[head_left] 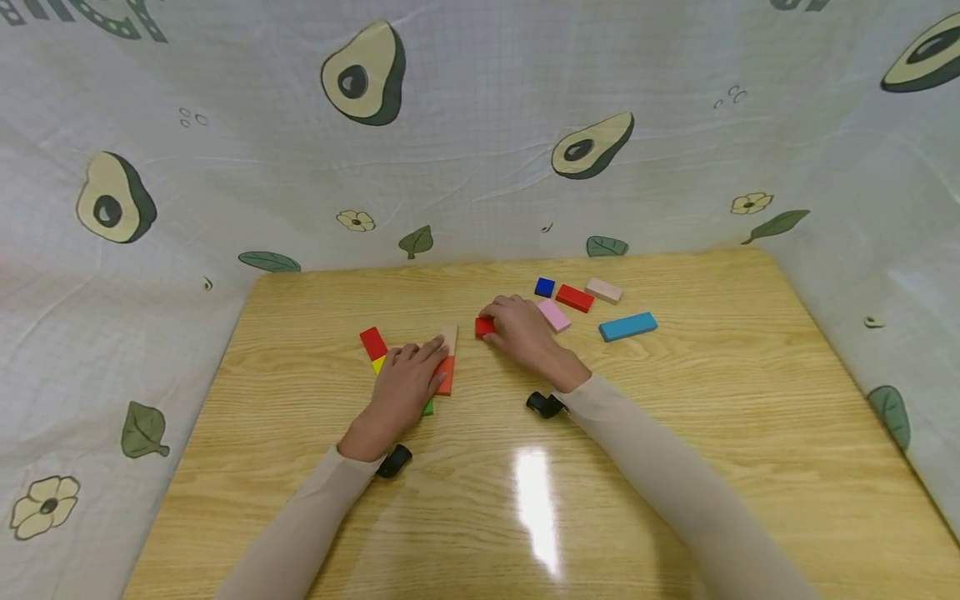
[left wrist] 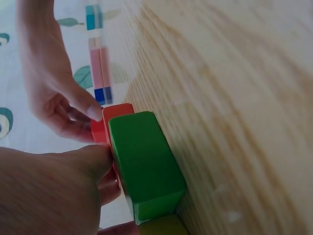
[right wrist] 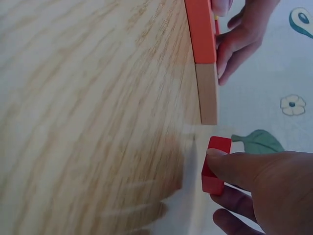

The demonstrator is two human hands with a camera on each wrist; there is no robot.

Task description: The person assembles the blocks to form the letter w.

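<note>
My right hand [head_left: 521, 333] pinches a small red block [right wrist: 217, 166] between thumb and fingers, low over the table. My left hand [head_left: 407, 379] rests on a group of joined blocks, its fingers touching the beige block [head_left: 450, 335] and the orange block [head_left: 446, 379]. Those two lie end to end. Partly under the left palm are a green block [left wrist: 146, 161] and a yellow block [head_left: 378, 365]. A red block [head_left: 373, 342] adjoins the yellow one at the far left. The left hand hides the middle of the group.
Beyond the right hand lie loose blocks: blue [head_left: 544, 287], red [head_left: 575, 298], beige [head_left: 603, 290], pink [head_left: 554, 316] and a long light-blue one [head_left: 628, 327]. The wooden table [head_left: 675, 433] meets an avocado-print cloth [head_left: 480, 167] at the back and sides.
</note>
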